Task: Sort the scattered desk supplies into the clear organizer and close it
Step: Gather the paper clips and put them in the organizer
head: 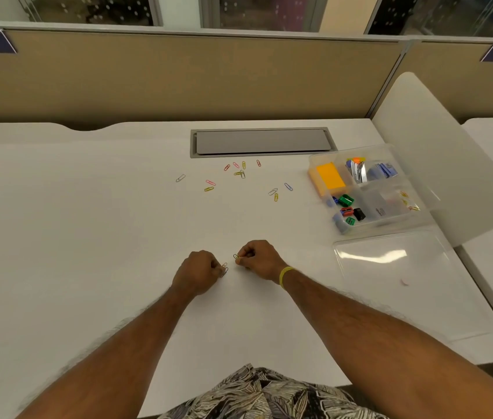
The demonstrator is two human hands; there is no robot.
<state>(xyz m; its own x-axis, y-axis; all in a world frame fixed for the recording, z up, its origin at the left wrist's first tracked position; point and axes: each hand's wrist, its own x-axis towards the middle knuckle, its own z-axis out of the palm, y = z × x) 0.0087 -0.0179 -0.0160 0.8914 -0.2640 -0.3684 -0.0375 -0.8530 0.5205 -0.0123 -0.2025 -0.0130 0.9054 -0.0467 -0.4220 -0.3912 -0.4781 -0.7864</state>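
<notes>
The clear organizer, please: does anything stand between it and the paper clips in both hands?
Nothing visible does. Bare desk separates the left hand and right hand, each pinching paper clips, from the open organizer; its lid lies beside the path.

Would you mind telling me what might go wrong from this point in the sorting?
1. The left hand and the right hand each pinch small coloured wire paper clips; some may drop on the way to the clear plastic organizer far right.
2. The loose paper clips lie scattered on the white desk; the pale ones could be overlooked.
3. The clear flat lid barely shows against the desk, so an arm might knock it.
</notes>
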